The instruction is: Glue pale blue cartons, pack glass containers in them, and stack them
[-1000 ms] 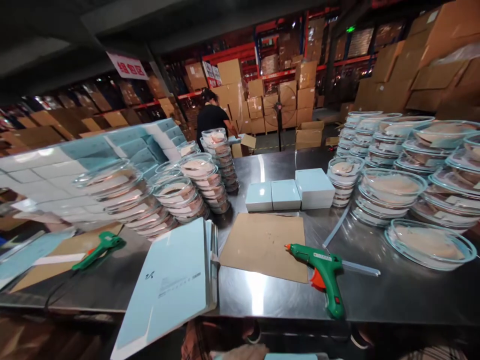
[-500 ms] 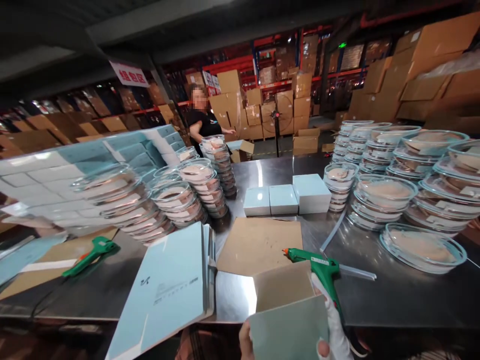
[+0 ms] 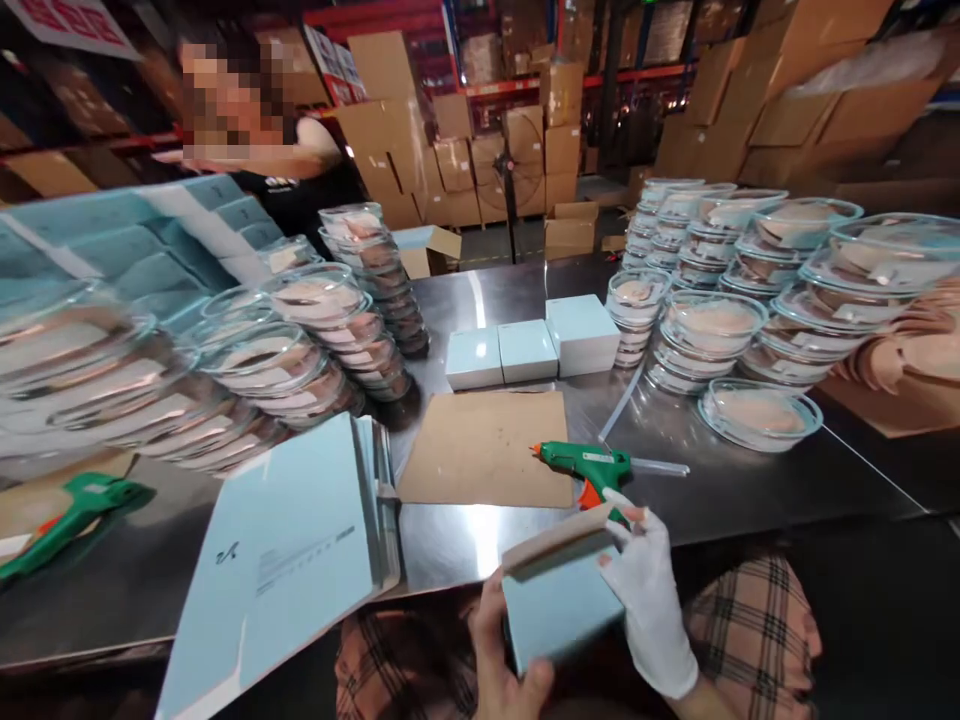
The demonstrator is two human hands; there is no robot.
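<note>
A worker's two hands at six o'clock in the head view — dressed unalike. The right hand point(image 3: 651, 610) wears a white fabric glove that covers palm and knuckles and ends at the wrist, its fingertips cut away so bare tips show at the top. The left hand point(image 3: 499, 665), at about seven o'clock, is ungloved, with no ring or watch visible. Below both, at five and seven o'clock, lies plaid clothing — pink-beige checks crossed by dark lines.
</note>
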